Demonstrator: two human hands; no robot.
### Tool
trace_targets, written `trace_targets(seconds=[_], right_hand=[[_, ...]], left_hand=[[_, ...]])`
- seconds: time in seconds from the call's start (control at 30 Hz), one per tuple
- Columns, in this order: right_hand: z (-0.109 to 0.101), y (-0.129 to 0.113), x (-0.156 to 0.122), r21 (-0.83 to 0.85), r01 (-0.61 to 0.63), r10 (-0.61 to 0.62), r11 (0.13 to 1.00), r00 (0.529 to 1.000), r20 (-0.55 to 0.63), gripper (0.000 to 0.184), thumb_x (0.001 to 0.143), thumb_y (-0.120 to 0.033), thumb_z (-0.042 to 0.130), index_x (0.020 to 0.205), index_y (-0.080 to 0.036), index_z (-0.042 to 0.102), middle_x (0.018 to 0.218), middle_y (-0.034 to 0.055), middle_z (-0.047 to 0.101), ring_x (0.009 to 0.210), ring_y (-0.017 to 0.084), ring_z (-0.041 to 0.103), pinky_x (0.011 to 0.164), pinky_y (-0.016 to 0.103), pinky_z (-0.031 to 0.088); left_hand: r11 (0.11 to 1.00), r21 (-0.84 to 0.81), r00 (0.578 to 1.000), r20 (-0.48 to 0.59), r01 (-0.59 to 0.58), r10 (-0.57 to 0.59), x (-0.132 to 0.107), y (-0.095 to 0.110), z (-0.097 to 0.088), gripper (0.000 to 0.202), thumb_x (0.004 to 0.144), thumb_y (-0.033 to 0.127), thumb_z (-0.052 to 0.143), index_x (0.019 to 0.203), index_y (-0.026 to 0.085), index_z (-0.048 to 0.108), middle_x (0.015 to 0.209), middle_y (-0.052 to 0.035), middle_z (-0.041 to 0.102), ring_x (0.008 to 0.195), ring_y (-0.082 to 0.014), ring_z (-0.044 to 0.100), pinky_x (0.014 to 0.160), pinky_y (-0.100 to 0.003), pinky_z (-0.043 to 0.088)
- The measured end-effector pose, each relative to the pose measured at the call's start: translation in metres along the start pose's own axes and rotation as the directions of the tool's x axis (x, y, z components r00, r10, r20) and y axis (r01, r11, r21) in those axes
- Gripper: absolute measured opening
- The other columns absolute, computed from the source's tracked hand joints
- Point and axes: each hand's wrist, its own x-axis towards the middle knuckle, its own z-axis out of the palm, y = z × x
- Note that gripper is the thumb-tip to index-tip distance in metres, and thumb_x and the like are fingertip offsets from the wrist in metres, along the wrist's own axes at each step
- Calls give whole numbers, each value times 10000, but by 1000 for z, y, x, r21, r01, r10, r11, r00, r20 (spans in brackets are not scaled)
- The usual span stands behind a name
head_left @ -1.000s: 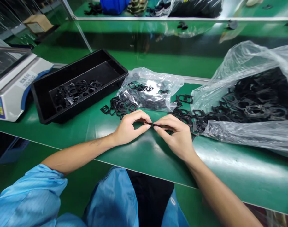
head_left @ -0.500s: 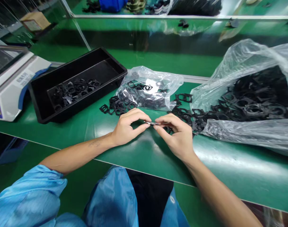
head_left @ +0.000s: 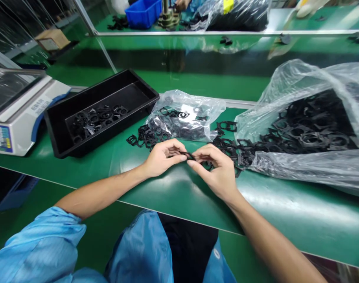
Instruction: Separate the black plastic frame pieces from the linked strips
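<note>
Green tabletop (head_left: 167,196) fills the head view. On the near side of the small clear bag (head_left: 210,104), the left hand (head_left: 160,159) and right hand (head_left: 216,169) meet from opposite sides, fingers curled over, thumbs beneath, both narrowly pinching one black part (head_left: 191,156). Loose parts (head_left: 148,136) lie beside the bag; a tray (head_left: 114,126) stands left of it.

Glossy green worktable (head_left: 167,192), pale glare (head_left: 285,200) across right side. Green floor (head_left: 98,236) below near edge. Beyond: pale metal rail (head_left: 182,34), far green bench (head_left: 335,24). Metal post (head_left: 84,16) slanting, upper left; corner there dark.
</note>
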Motion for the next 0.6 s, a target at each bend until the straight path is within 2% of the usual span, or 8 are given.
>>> trace_targets(seconds=[0.1, 0.2, 0.43, 0.6], right_hand=[[0, 0, 0, -5, 54, -54, 999, 998, 25, 103, 847, -238, 770, 921, -216, 702, 873, 30, 694, 731, 153, 647, 665, 293, 576], [0, -2, -1, -20, 98, -97, 995, 995, 29, 30, 885, -192, 706, 892, -217, 721, 877, 38, 714, 727, 153, 649, 662, 299, 575], [0, -5, -1, -25, 127, -127, 992, 992, 16, 59, 893, -180, 694, 886, -211, 743, 851, 43, 713, 730, 161, 651, 648, 304, 561], [1, -5, -2, -23, 120, -119, 993, 992, 38, 60, 902, -208, 689, 883, -215, 745, 834, 46, 706, 736, 175, 656, 662, 319, 563]], left_hand=[[978, -183, 995, 20, 103, -101, 3, -3, 1, 311, 796, 374, 845, 871, 165, 627, 873, -27, 751, 824, -136, 732, 795, -255, 571], [955, -253, 988, 33, 152, -148, 4, -2, 3, 370, 747, 393, 885, 850, 160, 617, 897, -37, 758, 833, -133, 731, 805, -257, 572], [948, -267, 985, 21, 173, -173, 4, -1, 5, 439, 686, 441, 917, 818, 152, 614, 874, -35, 752, 808, -125, 724, 795, -250, 571], [966, -201, 986, 1, 163, -166, -2, 2, 5, 438, 698, 456, 906, 814, 155, 611, 869, -34, 746, 822, -130, 723, 805, -254, 568]])
